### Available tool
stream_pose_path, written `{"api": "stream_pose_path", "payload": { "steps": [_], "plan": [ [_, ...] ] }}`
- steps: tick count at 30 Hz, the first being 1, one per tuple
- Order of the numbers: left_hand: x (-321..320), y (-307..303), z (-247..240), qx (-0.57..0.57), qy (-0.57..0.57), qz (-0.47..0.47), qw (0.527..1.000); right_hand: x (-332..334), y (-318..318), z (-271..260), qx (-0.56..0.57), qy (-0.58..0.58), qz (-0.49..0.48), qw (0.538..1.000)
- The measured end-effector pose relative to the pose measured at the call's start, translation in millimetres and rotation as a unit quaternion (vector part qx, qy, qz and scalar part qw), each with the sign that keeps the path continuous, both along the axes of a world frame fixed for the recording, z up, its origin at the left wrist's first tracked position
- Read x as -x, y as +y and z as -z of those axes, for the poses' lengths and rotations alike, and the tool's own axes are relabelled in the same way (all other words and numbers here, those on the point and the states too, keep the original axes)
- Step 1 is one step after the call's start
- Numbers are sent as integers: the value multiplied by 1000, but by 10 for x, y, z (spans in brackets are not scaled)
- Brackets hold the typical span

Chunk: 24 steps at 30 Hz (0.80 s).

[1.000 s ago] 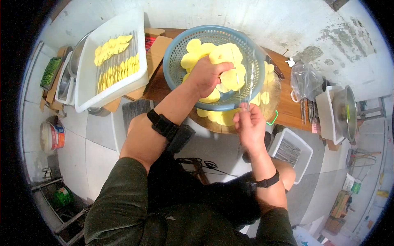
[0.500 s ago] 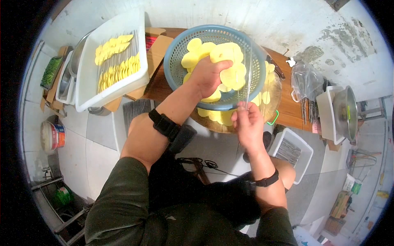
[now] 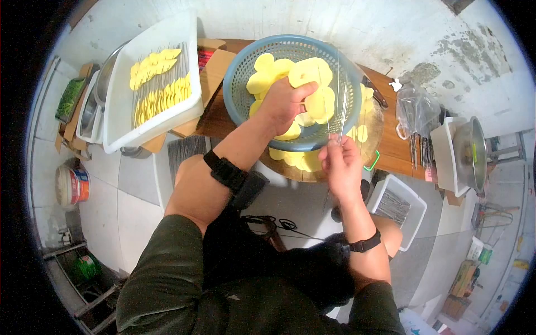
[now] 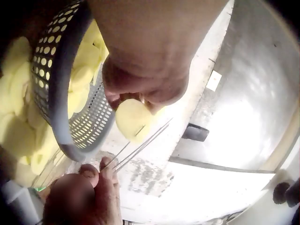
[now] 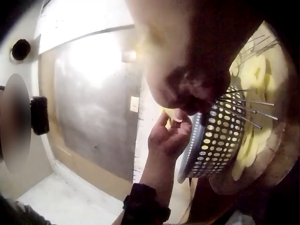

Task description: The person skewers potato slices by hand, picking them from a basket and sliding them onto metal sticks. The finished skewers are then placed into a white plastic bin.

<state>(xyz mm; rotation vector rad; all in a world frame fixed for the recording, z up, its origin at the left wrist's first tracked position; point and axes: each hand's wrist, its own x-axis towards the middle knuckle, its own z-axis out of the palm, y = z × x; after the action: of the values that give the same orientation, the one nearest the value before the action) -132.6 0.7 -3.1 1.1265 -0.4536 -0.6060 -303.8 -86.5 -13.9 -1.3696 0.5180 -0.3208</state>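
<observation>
Over the basket, my left hand point(image 3: 283, 107) grips a few thin, round yellow potato slices point(image 3: 319, 105), thumb laid along their near side. Below and to its right, my right hand point(image 3: 341, 166) pinches several long thin metal skewers point(image 3: 341, 100) between thumb and fingers. In the left wrist view one skewer's tip overlaps the held potato slice point(image 4: 131, 119), while the other skewers point(image 4: 143, 146) lie beside it. The skewers' rear ends point(image 5: 255, 111) stick out behind the right hand in the right wrist view. More slices lie in the blue-grey perforated basket point(image 3: 237, 114).
The basket stands on a round wooden board point(image 3: 371, 137) strewn with slices, on a brown table point(image 3: 393, 153). To the left, a white tub point(image 3: 114, 125) holds skewered slices. A bin of skewers point(image 3: 413, 223) sits low at the right. A knife point(image 3: 381, 99) lies by the board.
My right hand has shifted slightly up toward the basket, and the skewers have changed angle a little. The left hand keeps its grip on the slices, almost still.
</observation>
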Motion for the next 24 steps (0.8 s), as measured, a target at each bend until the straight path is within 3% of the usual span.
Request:
{"api": "stream_pose_path", "payload": {
  "steps": [1,2,4,5,7,10,13,17,19,24],
  "plan": [
    [5,-6,-14,-69,-16,-37,997,-5,-19,10,17,-8,17,1000],
    [33,-39,-36,-68,-19,-34,997,-2,-29,10,17,-11,21,1000],
    [123,-114,-84,-165,-18,-168,972,15,-39,18,84,-9,30,996],
    [141,-104,-115,-165,-20,-165,972,16,-47,58,84,-11,33,996],
    [154,-68,-171,-104,67,5,992,8,-48,140,194,-11,50,980],
    [185,-81,-45,-87,-6,25,996,10,-5,138,211,4,43,976],
    [151,-86,29,-79,-6,17,997,28,6,68,145,28,26,989],
    [121,-105,91,-95,32,-27,995,19,4,166,142,-6,61,988],
    [71,-121,98,-27,63,-33,997,29,-53,195,149,-4,92,985],
    [-69,-65,39,-52,33,-73,995,131,-87,85,190,29,58,980]
  ]
}}
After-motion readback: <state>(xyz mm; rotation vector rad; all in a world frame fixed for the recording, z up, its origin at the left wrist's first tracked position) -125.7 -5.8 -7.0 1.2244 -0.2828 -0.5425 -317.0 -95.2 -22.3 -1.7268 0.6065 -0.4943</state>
